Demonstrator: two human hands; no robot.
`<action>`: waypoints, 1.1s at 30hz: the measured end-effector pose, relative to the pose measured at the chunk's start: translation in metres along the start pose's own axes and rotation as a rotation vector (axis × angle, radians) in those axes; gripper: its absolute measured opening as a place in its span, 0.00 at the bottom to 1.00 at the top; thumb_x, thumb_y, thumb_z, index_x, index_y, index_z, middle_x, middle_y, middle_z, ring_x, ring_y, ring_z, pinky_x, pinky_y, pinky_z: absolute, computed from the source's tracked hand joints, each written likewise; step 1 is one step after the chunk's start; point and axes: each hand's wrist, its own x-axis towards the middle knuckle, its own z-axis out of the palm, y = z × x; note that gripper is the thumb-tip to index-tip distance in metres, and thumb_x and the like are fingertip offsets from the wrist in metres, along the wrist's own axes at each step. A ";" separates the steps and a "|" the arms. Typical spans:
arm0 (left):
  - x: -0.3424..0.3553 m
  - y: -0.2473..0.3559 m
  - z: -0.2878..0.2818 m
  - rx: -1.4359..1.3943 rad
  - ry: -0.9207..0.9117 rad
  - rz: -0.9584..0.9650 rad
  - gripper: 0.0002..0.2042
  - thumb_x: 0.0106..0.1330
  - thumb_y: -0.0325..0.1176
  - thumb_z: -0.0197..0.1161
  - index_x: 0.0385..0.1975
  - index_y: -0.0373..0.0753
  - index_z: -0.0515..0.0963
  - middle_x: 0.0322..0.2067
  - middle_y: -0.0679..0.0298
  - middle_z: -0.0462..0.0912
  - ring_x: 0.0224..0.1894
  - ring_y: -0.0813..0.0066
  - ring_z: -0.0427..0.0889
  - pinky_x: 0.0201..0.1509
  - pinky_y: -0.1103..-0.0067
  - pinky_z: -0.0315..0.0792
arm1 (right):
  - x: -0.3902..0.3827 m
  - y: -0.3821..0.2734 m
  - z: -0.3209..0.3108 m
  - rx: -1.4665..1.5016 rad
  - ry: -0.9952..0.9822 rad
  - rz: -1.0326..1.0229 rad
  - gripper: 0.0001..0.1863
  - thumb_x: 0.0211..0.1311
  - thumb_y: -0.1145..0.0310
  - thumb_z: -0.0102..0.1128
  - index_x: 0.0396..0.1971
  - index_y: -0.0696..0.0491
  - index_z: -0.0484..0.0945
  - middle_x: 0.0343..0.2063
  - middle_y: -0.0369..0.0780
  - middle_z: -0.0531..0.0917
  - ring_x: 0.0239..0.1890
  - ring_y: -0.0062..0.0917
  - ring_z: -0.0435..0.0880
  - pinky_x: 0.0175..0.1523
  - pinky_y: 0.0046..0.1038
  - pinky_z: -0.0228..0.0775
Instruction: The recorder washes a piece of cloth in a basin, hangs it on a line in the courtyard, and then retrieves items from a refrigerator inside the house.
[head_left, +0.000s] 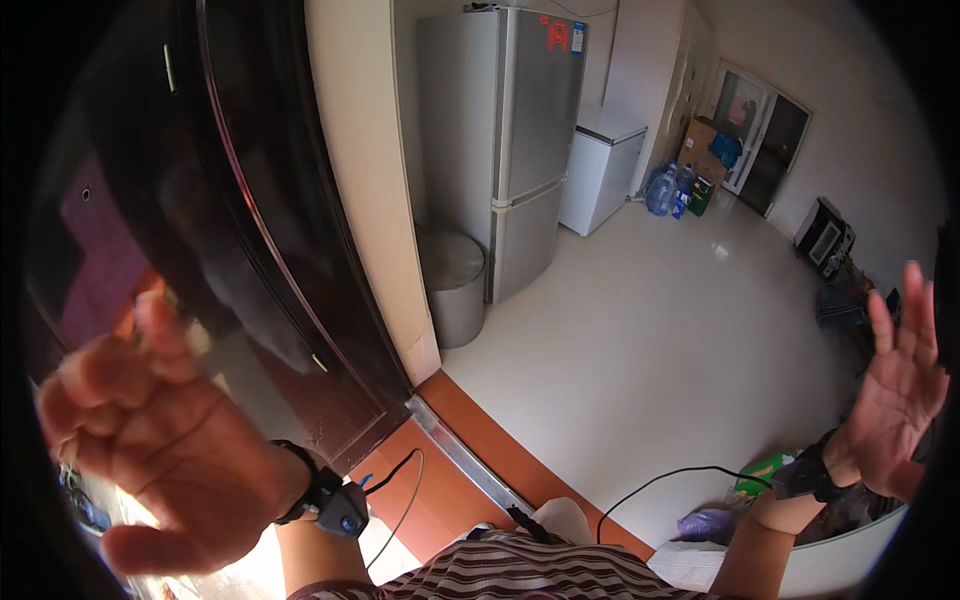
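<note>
My left hand [165, 455] is raised at the lower left, palm showing, with fingers apart and slightly bent. It is a little blurred and holds nothing. Nearest to it stands a dark, glossy door [290, 240], and I cannot tell that they touch. At the right edge my right hand [900, 385] is lifted with its fingers stretched upward, also bare. Each wrist wears a black strap; the left one carries a small camera [343, 512] with a cable. Another cable runs from the right wrist strap [808, 474].
A silver refrigerator [535, 130] stands past the doorway, with a grey bin [455, 290] beside it and a white chest freezer [602, 175] behind. Water bottles [660, 190] and a cardboard box [700, 140] sit farther back. A metal threshold strip [465, 455] crosses the reddish-brown floor. A purple bag [704, 523] lies lower right.
</note>
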 end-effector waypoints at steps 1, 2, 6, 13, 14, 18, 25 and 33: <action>-0.030 -0.043 -0.002 0.081 0.130 -0.138 0.38 0.58 0.55 0.49 0.57 0.29 0.47 0.42 0.53 0.71 0.46 0.61 0.72 0.60 0.61 0.54 | -0.012 0.027 -0.002 -0.036 0.016 0.093 0.46 0.43 0.26 0.35 0.56 0.47 0.61 0.57 0.54 0.57 0.60 0.49 0.54 0.59 0.42 0.50; -0.063 -0.084 0.000 0.207 0.264 -0.296 0.36 0.59 0.52 0.49 0.57 0.30 0.47 0.38 0.54 0.74 0.40 0.63 0.75 0.57 0.66 0.60 | -0.025 0.045 -0.009 -0.079 0.029 0.191 0.46 0.43 0.26 0.35 0.55 0.47 0.62 0.57 0.54 0.57 0.60 0.49 0.54 0.59 0.42 0.51; -0.133 -0.173 -0.030 0.301 0.210 -0.872 0.30 0.60 0.36 0.54 0.59 0.35 0.48 0.40 0.57 0.74 0.43 0.69 0.73 0.52 0.74 0.63 | -0.055 0.150 0.004 -0.097 0.220 0.424 0.48 0.44 0.26 0.33 0.48 0.57 0.68 0.53 0.50 0.65 0.57 0.38 0.62 0.57 0.37 0.52; -0.243 -0.401 -0.089 0.467 0.147 -1.344 0.28 0.57 0.37 0.59 0.57 0.39 0.58 0.56 0.57 0.60 0.57 0.65 0.61 0.57 0.73 0.60 | -0.085 0.333 -0.042 -0.193 0.195 0.647 0.35 0.53 0.38 0.44 0.48 0.54 0.68 0.54 0.43 0.65 0.57 0.34 0.61 0.57 0.37 0.52; -0.251 -0.432 -0.097 0.473 0.185 -1.399 0.30 0.56 0.39 0.60 0.58 0.39 0.56 0.57 0.56 0.59 0.59 0.64 0.59 0.58 0.72 0.58 | -0.089 0.363 -0.046 -0.136 0.241 0.641 0.24 0.53 0.57 0.54 0.48 0.55 0.69 0.53 0.42 0.66 0.57 0.32 0.63 0.57 0.36 0.55; -0.273 -0.537 -0.122 0.551 0.296 -1.429 0.38 0.53 0.42 0.63 0.60 0.37 0.49 0.60 0.51 0.53 0.62 0.57 0.52 0.60 0.69 0.54 | -0.105 0.471 -0.053 -0.124 0.276 0.753 0.23 0.54 0.62 0.54 0.49 0.56 0.67 0.52 0.41 0.67 0.56 0.31 0.64 0.56 0.34 0.58; -0.288 -0.712 -0.179 0.677 0.351 -1.409 0.44 0.49 0.44 0.66 0.60 0.31 0.45 0.59 0.45 0.50 0.62 0.53 0.50 0.62 0.70 0.50 | -0.092 0.610 -0.035 0.184 0.295 0.906 0.27 0.54 0.69 0.56 0.54 0.56 0.61 0.53 0.43 0.67 0.54 0.30 0.67 0.52 0.33 0.63; -0.287 -0.862 -0.272 1.138 0.191 -1.121 0.41 0.47 0.45 0.66 0.55 0.26 0.54 0.53 0.44 0.59 0.57 0.52 0.59 0.60 0.69 0.55 | -0.079 0.726 -0.034 0.121 0.265 0.933 0.26 0.53 0.70 0.56 0.53 0.56 0.62 0.51 0.44 0.68 0.53 0.30 0.68 0.51 0.30 0.64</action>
